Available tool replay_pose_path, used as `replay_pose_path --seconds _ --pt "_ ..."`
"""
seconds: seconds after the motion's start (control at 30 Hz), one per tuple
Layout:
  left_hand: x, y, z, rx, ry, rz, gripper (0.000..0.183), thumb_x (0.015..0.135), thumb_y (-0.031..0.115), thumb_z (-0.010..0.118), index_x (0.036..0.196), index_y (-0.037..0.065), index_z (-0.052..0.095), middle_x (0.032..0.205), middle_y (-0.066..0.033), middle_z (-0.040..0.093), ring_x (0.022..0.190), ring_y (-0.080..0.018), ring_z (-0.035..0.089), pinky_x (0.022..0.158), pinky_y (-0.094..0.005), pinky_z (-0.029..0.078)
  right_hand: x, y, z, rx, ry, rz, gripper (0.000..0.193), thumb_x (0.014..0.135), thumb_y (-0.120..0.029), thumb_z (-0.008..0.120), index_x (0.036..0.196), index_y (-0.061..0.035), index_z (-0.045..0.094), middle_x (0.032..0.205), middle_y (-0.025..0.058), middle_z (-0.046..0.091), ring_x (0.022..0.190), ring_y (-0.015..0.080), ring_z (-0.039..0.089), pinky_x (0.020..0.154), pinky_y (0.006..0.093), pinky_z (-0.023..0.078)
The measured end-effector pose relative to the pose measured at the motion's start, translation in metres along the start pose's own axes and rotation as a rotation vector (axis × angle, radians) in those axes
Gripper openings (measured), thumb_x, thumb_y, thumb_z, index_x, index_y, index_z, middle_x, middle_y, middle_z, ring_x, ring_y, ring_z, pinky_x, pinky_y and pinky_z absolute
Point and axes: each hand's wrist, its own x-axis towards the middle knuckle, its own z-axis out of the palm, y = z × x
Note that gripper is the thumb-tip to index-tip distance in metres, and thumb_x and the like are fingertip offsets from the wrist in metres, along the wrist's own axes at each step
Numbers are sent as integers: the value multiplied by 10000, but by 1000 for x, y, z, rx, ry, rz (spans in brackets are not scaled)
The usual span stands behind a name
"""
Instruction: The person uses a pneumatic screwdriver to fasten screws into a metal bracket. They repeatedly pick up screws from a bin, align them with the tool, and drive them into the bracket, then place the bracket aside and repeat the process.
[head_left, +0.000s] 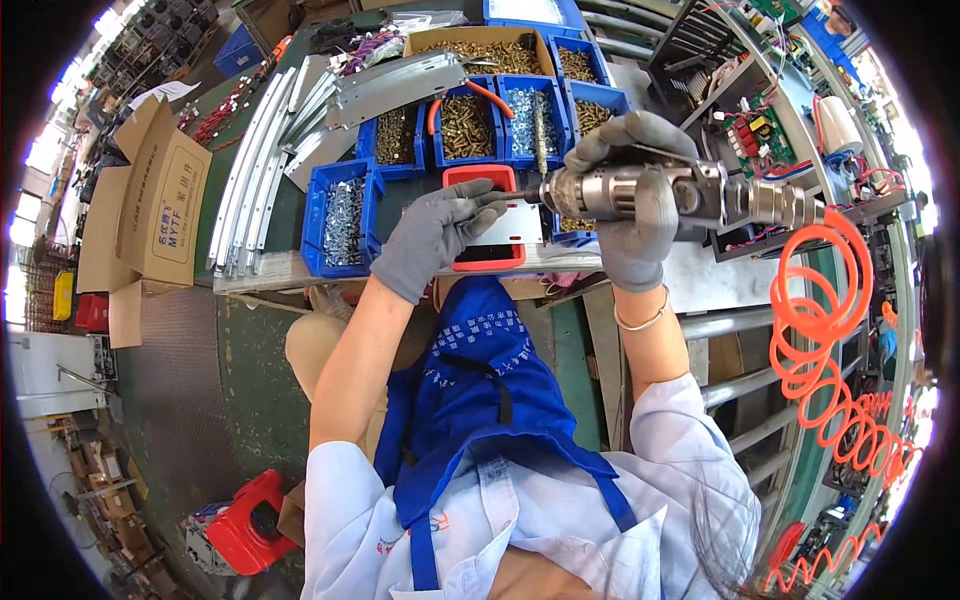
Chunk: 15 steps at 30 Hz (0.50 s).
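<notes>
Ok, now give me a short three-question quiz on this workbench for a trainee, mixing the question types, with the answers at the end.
1. Which hand grips the power driver?
2. True or false: the coiled hose joined to the power driver is orange-red.
3. Fill in the blank: in the picture, the open cardboard carton is to the ___ of the long metal strips.

Key:
1. The right hand.
2. True.
3. Left.
</notes>
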Motion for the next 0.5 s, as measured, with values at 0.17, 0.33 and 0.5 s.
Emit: replay_pose_path --seconds 0.17,0.33,0.5 --pt "-9 6 -8 154 -11 93 342 955 128 511 1239 -61 495 1093 -171 633 953 -214 660 668 -186 584 -11 -4 -2 26 -34 -81 439 846 -271 646 1191 -42 499 1031 135 596 885 237 617 774 404 545" --pt "-34 2 -3 318 10 108 404 950 274 555 1194 -48 534 944 -117 652 754 -116 641 558 -170 533 -23 -8 1 47 -14 -102 453 838 -322 622 1184 -45 528 1053 132 587 893 235 573 794 391 495" --pt "-36 -19 -11 86 6 68 355 934 252 584 1166 -16 572 888 -70 648 671 -85 591 485 -147 459 -34 -11 10 122 32 -68 448 840 -314 603 1192 -46 533 1056 133 583 901 240 577 782 381 504"
